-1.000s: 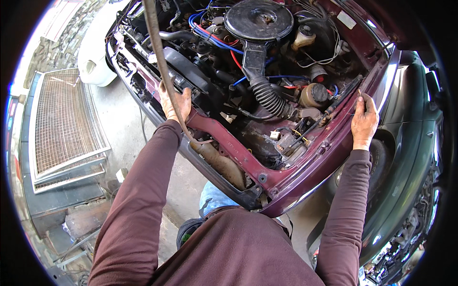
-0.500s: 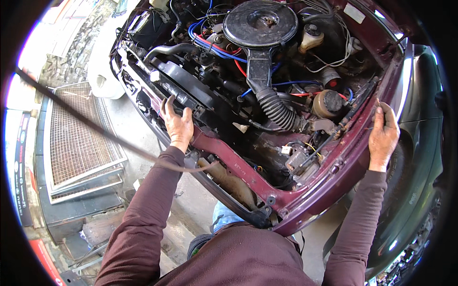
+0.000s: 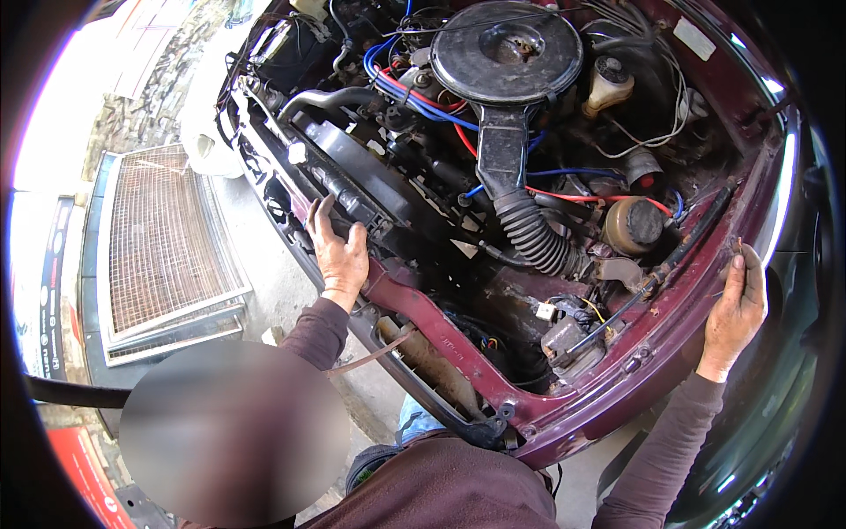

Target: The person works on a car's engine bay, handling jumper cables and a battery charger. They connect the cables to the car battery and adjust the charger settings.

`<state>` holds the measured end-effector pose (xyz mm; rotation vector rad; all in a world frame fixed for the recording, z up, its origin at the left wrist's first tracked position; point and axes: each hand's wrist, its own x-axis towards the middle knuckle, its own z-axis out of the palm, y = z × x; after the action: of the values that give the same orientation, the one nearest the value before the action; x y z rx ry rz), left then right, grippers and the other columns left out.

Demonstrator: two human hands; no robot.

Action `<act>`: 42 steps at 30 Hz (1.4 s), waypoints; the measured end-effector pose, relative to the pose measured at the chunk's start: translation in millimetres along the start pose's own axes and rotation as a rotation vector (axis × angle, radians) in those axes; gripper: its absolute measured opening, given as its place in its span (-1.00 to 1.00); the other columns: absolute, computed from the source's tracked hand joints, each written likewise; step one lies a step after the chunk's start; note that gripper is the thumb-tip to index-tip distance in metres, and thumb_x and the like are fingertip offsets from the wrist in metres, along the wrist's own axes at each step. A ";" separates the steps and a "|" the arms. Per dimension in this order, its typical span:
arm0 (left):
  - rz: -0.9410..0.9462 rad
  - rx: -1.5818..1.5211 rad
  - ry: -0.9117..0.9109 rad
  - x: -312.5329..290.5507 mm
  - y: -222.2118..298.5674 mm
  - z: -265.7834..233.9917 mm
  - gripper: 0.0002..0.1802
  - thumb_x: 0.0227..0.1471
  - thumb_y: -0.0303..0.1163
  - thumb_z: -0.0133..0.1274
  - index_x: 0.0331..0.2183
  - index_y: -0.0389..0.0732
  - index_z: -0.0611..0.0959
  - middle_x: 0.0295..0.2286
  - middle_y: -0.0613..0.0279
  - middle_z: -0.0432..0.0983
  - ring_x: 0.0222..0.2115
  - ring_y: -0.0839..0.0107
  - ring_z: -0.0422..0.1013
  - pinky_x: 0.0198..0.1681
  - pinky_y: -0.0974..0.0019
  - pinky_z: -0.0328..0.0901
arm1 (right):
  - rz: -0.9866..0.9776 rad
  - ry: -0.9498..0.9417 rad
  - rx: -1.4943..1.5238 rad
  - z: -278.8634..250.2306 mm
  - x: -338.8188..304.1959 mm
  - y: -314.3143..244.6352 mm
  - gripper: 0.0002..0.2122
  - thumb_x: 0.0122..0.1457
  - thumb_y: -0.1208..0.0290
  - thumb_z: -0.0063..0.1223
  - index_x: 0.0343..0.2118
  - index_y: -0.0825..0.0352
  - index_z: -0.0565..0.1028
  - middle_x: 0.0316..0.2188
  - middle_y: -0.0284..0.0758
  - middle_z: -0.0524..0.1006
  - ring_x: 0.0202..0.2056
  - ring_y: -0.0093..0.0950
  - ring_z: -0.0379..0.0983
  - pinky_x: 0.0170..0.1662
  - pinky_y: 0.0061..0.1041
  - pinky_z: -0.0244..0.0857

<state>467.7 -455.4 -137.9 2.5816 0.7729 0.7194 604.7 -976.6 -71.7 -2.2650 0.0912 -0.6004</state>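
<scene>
In front of me is the open engine bay of a dark red car. My left hand [image 3: 341, 256] rests on the maroon front panel [image 3: 432, 328], beside the black radiator top [image 3: 348, 196]. Its fingers and thumb are apart, with nothing seen in them. Over the fender [image 3: 656, 348] on the right, my right hand [image 3: 736, 304] has thumb and fingers drawn together; whatever they pinch, if anything, is too small to name. A round black air filter housing [image 3: 507, 53] with a ribbed hose [image 3: 535, 231] lies between them, farther in. A blurred patch covers my left forearm.
A brown reservoir [image 3: 633, 225] and a cable [image 3: 608, 328] sit near the right fender. Red and blue hoses cross the bay. Framed mesh panels [image 3: 167, 238] lie on the left. A thin brown strap [image 3: 374, 353] reaches the front panel. A dark green car [image 3: 784, 370] stands close on the right.
The view has shifted, so the engine bay sits lower and farther right. The dark strap across the left has dropped lower. Both hands keep about the same places on the car.
</scene>
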 end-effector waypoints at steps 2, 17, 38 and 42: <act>0.007 -0.010 0.006 0.9 0.4 0.8 -0.28 -0.08 -0.40 0.14 0.17 -0.26 0.39 0.17 -0.24 0.23 0.25 -0.16 0.13 0.35 0.01 0.05 | -0.005 -0.006 -0.017 -1.0 0.7 1.4 -0.76 0.41 0.36 0.05 -0.01 0.37 0.61 -0.26 -0.40 0.64 -0.37 -0.64 0.47 -0.26 -0.60 0.41; -0.011 -0.097 0.027 0.5 -7.0 6.1 -0.28 -0.09 -0.39 0.15 0.16 -0.26 0.41 0.17 -0.25 0.23 0.25 -0.16 0.14 0.36 0.03 0.05 | -0.073 0.000 -0.020 -0.7 5.5 8.1 -0.75 0.40 0.33 0.07 -0.04 0.38 0.62 -0.31 -0.38 0.64 -0.38 -0.62 0.50 -0.26 -0.57 0.43; -0.001 -0.073 0.070 0.4 -4.6 4.0 -0.28 -0.08 -0.38 0.13 0.16 -0.35 0.39 0.14 -0.23 0.27 0.22 -0.14 0.17 0.36 0.03 0.05 | -0.048 -0.006 -0.047 -1.3 5.0 3.7 -0.76 0.39 0.35 0.08 -0.04 0.38 0.62 -0.35 -0.40 0.63 -0.40 -0.63 0.48 -0.28 -0.57 0.41; 0.015 -0.077 0.078 0.7 -6.2 4.5 -0.27 -0.08 -0.38 0.13 0.16 -0.35 0.39 0.14 -0.22 0.27 0.22 -0.13 0.17 0.36 0.03 0.04 | -0.062 0.002 -0.046 -0.9 4.7 4.4 -0.76 0.39 0.35 0.08 -0.05 0.38 0.63 -0.35 -0.40 0.63 -0.41 -0.63 0.48 -0.29 -0.57 0.41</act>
<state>468.2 -450.9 -144.1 2.5063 0.7347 0.8425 609.0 -981.4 -72.4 -2.3189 0.0363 -0.6391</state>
